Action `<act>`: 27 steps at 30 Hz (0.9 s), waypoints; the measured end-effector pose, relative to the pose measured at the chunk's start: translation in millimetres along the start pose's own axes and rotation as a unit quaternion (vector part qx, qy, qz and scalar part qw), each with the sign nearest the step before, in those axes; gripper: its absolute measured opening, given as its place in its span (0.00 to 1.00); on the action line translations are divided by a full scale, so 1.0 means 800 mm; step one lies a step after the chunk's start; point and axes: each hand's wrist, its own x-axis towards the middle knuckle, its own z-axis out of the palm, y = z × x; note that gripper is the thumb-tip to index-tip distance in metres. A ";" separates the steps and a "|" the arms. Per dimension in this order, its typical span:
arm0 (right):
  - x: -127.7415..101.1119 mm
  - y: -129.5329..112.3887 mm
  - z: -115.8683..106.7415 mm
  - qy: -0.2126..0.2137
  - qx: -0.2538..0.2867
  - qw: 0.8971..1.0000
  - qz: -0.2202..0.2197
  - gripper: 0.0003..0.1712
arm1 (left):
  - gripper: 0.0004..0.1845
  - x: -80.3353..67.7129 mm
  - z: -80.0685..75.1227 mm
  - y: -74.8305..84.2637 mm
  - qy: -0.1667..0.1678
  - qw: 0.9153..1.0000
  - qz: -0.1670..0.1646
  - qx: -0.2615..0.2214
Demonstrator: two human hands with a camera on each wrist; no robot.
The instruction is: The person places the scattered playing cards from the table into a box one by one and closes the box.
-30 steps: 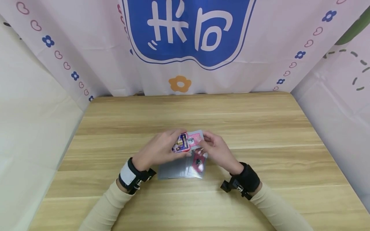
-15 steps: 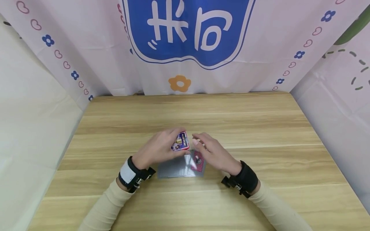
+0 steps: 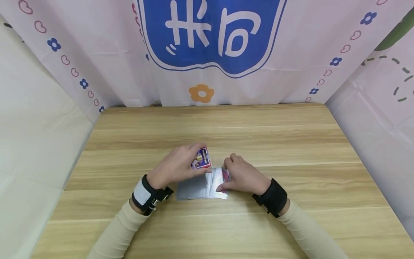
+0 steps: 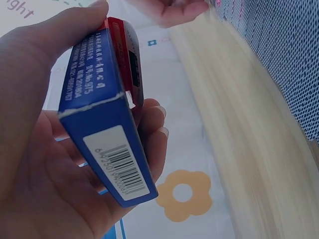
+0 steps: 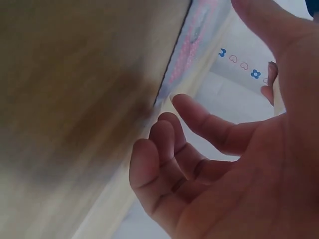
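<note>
Left hand (image 3: 176, 168) grips the card box (image 3: 201, 158) just above the table (image 3: 291, 144), right hand (image 3: 240, 176) rests with loosely bent fingers on the fanned cards (image 3: 202, 187) — risk: a sideways drag scatters the fan, or the tilted box spills.

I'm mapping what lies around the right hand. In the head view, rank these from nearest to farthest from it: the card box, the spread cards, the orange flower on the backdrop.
1. spread cards: under the right hand, touching.
2. card box: just left, gripped by the left hand.
3. orange flower: far behind the table, on the backdrop.
</note>
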 end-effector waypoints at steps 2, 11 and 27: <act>-0.001 0.000 0.001 0.003 -0.006 1.000 -0.002 0.42 | 0.44 0.000 -0.001 0.000 0.002 1.000 0.001 0.000; 0.002 0.003 -0.002 0.001 -0.001 1.000 0.020 0.38 | 0.42 0.003 -0.002 -0.001 0.002 1.000 0.005 0.004; -0.002 0.019 -0.044 -0.032 0.319 0.947 0.003 0.12 | 0.43 0.001 0.000 -0.002 0.002 1.000 0.001 0.001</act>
